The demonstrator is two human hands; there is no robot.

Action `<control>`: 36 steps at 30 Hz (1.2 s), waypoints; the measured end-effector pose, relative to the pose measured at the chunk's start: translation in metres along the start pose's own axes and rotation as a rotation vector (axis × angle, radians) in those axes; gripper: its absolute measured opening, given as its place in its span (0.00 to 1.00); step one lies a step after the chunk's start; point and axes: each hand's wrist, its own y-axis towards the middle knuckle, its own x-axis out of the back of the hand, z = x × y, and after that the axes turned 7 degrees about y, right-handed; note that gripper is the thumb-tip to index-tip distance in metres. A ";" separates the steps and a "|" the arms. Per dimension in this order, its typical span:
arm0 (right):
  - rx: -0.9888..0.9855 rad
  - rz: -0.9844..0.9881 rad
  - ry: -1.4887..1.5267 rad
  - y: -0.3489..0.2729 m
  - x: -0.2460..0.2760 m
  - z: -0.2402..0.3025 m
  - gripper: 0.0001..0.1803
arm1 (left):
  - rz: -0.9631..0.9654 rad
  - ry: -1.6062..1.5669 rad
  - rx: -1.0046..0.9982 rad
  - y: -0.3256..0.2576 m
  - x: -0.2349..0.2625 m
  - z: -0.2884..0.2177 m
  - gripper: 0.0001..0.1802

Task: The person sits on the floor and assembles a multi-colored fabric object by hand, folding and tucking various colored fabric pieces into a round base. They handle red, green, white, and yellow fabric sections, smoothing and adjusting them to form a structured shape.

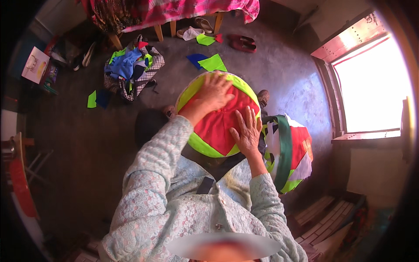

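Note:
A round, cushion-like piece [214, 126] covered in red and neon yellow-green fabric rests at my lap. My left hand [214, 92] lies flat on its upper part, fingers stretched over the red cloth toward the far rim. On the right side, my right hand [248, 134] presses flat with fingers spread and thumb out. Neither hand grips anything. Seams between the red and green panels show in places, while the underside of the round piece is hidden.
At my right stands a bundle of colourful fabric [286, 153] with a dark green band. A checked bag [135, 74] full of cloth scraps sits at far left. Green scraps [213, 63], red shoes [242, 43] and a pink-draped bed [187, 13] lie ahead; a bright window [371, 83] is at right.

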 end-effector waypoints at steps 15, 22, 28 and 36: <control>0.312 0.238 0.072 0.026 -0.008 0.069 0.40 | -0.244 -0.157 0.262 -0.072 -0.010 0.050 0.29; 0.362 0.236 0.026 0.095 -0.016 0.042 0.38 | -0.318 -0.194 0.327 -0.071 -0.020 0.051 0.30; 0.353 0.214 0.002 0.125 -0.017 0.032 0.35 | -0.269 -0.201 0.344 -0.071 -0.015 0.047 0.30; 0.279 0.222 -0.018 0.139 -0.005 -0.017 0.33 | -0.189 -0.342 0.360 -0.072 -0.006 0.047 0.29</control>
